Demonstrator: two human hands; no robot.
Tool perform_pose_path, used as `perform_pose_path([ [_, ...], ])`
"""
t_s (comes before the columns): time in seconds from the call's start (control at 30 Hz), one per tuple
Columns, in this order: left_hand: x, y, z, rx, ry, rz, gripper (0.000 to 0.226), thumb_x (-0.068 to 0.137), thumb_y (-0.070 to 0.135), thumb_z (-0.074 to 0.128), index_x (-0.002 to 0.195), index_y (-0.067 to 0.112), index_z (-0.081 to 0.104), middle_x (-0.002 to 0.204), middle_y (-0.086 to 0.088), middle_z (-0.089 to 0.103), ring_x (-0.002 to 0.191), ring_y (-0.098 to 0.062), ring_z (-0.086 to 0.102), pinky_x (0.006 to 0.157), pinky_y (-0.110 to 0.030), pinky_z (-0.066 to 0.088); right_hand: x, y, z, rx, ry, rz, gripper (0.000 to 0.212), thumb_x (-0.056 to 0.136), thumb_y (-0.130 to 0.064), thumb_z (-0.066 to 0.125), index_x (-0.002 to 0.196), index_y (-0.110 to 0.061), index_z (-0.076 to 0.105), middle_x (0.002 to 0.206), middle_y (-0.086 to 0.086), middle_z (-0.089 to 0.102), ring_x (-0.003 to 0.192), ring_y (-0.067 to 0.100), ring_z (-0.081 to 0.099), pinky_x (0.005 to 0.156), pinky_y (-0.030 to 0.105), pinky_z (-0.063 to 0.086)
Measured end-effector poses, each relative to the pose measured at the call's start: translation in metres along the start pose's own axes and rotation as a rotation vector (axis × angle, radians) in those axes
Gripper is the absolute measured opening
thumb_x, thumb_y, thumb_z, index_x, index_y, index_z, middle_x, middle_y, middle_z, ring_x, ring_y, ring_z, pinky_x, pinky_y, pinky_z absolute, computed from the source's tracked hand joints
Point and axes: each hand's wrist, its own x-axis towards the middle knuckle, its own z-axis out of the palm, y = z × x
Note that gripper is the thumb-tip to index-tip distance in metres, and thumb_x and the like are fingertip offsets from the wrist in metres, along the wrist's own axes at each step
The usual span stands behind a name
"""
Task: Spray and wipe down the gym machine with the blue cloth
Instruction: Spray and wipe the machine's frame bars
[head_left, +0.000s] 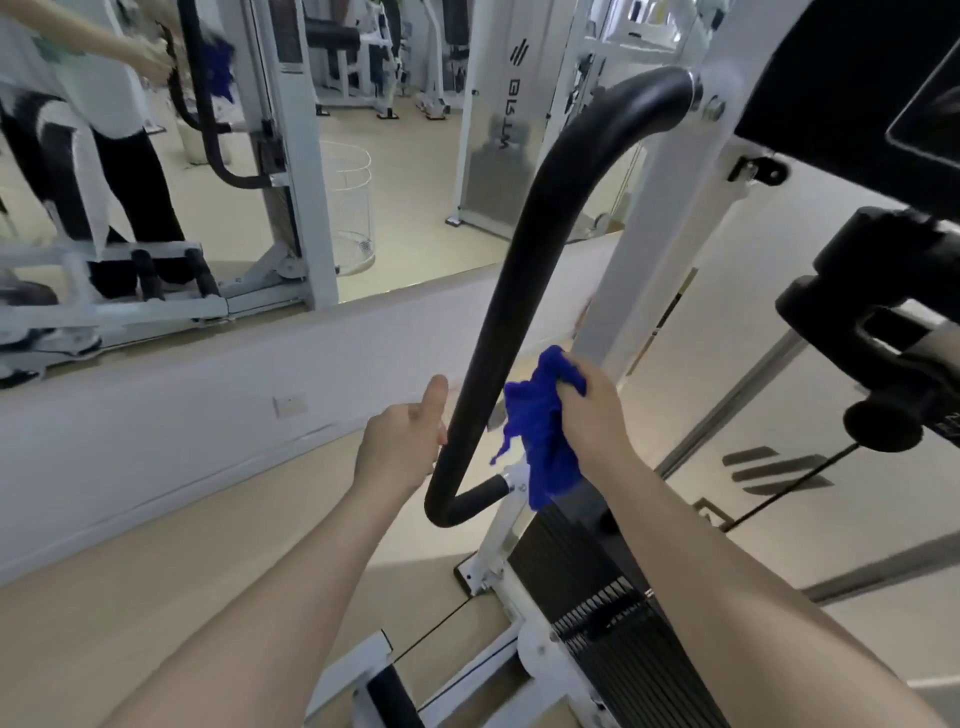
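Observation:
A curved black padded bar (524, 249) of the white gym machine (670, 171) arcs from the upper right down to the centre. My left hand (402, 447) grips the bar's lower part from the left, thumb pointing up. My right hand (597, 410) holds a bunched blue cloth (543, 431) just right of the bar, and the cloth's loose end hangs down. Whether the cloth touches the bar I cannot tell. No spray bottle is in view.
A black weight stack (618, 618) sits below my right arm. A black knob and bracket (883, 332) jut out at the right. A wall mirror (234, 130) at the upper left reflects me, other machines and a white wire basket (348, 208).

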Motion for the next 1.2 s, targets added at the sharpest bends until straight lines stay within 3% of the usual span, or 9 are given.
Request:
perform_pose_path([
  [0.13, 0.01, -0.022, 0.02, -0.088, 0.036, -0.058, 0.052, 0.087, 0.046, 0.037, 0.055, 0.011, 0.055, 0.05, -0.003, 0.053, 0.053, -0.024, 0.05, 0.072, -0.041, 0.052, 0.009, -0.046, -0.005, 0.083, -0.039, -0.267, 0.032, 0.094, -0.001, 0.041, 0.099, -0.027, 0.059, 0.103, 0.004, 0.061, 0.09, 0.014, 0.059, 0.08, 0.025, 0.049],
  [0.3, 0.02, -0.037, 0.034, -0.134, 0.068, -0.105, 0.048, 0.085, 0.042, 0.037, 0.055, 0.009, 0.055, 0.051, -0.005, 0.053, 0.054, -0.026, 0.05, 0.071, -0.043, 0.052, 0.007, -0.062, -0.001, 0.039, -0.066, -0.316, 0.042, 0.092, -0.001, 0.039, 0.089, -0.039, 0.056, 0.114, 0.004, 0.055, 0.103, 0.017, 0.056, 0.096, 0.038, 0.046],
  [0.5, 0.032, -0.064, 0.054, -0.131, 0.168, -0.171, 0.043, 0.082, 0.039, 0.035, 0.053, 0.01, 0.048, 0.059, -0.012, 0.055, 0.058, -0.029, 0.049, 0.06, -0.033, 0.04, 0.009, -0.062, -0.007, 0.004, -0.109, -0.318, 0.04, 0.094, -0.002, 0.04, 0.09, -0.039, 0.055, 0.114, 0.002, 0.056, 0.099, 0.012, 0.056, 0.091, 0.029, 0.047],
  [0.63, 0.03, -0.095, 0.063, -0.031, 0.171, -0.262, 0.055, 0.088, 0.05, 0.029, 0.065, 0.006, 0.053, 0.074, -0.015, 0.061, 0.07, -0.032, 0.056, 0.062, -0.033, 0.042, 0.008, -0.049, -0.011, -0.079, -0.154, -0.338, 0.029, 0.093, 0.0, 0.04, 0.095, -0.021, 0.061, 0.104, 0.007, 0.059, 0.087, 0.014, 0.058, 0.082, 0.031, 0.049],
  [0.73, 0.028, -0.116, 0.071, -0.045, 0.123, -0.346, 0.049, 0.089, 0.044, 0.027, 0.066, 0.008, 0.052, 0.078, -0.013, 0.061, 0.069, -0.03, 0.052, 0.064, -0.033, 0.039, 0.008, -0.035, -0.004, -0.103, -0.156, -0.299, 0.03, 0.094, -0.004, 0.041, 0.101, -0.026, 0.06, 0.111, 0.006, 0.058, 0.095, 0.018, 0.058, 0.088, 0.035, 0.05],
  [0.87, 0.033, -0.125, 0.078, -0.101, 0.124, -0.316, 0.038, 0.089, 0.029, 0.029, 0.06, 0.012, 0.045, 0.074, -0.014, 0.058, 0.068, -0.03, 0.047, 0.063, -0.035, 0.037, 0.008, -0.024, 0.003, 0.002, -0.134, -0.253, 0.03, 0.095, -0.006, 0.04, 0.102, -0.027, 0.06, 0.113, 0.008, 0.058, 0.097, 0.019, 0.059, 0.088, 0.033, 0.05],
  [1.0, 0.026, -0.119, 0.071, -0.196, 0.124, -0.311, 0.051, 0.074, 0.054, 0.025, 0.066, 0.007, 0.046, 0.07, -0.012, 0.055, 0.067, -0.029, 0.048, 0.069, -0.041, 0.046, -0.001, 0.015, 0.026, 0.013, -0.16, -0.197, 0.027, 0.093, -0.01, 0.039, 0.103, -0.025, 0.059, 0.107, 0.008, 0.06, 0.097, 0.023, 0.059, 0.087, 0.039, 0.05],
  [1.07, 0.024, -0.113, 0.06, -0.262, 0.161, -0.301, 0.058, 0.069, 0.06, 0.027, 0.073, 0.007, 0.052, 0.071, -0.008, 0.055, 0.066, -0.027, 0.049, 0.068, -0.038, 0.044, -0.011, 0.051, 0.049, -0.052, -0.214, -0.068, 0.025, 0.095, -0.013, 0.038, 0.105, -0.027, 0.057, 0.105, 0.008, 0.06, 0.095, 0.022, 0.059, 0.088, 0.043, 0.05],
  [1.2, 0.024, -0.094, 0.032, -0.273, 0.18, -0.17, 0.046, 0.095, 0.048, 0.028, 0.084, 0.015, 0.058, 0.079, -0.003, 0.058, 0.06, -0.024, 0.051, 0.065, -0.032, 0.042, -0.027, 0.081, 0.076, -0.132, -0.291, 0.232, 0.021, 0.098, -0.018, 0.032, 0.103, -0.02, 0.052, 0.097, 0.012, 0.062, 0.09, 0.025, 0.059, 0.086, 0.041, 0.048],
])
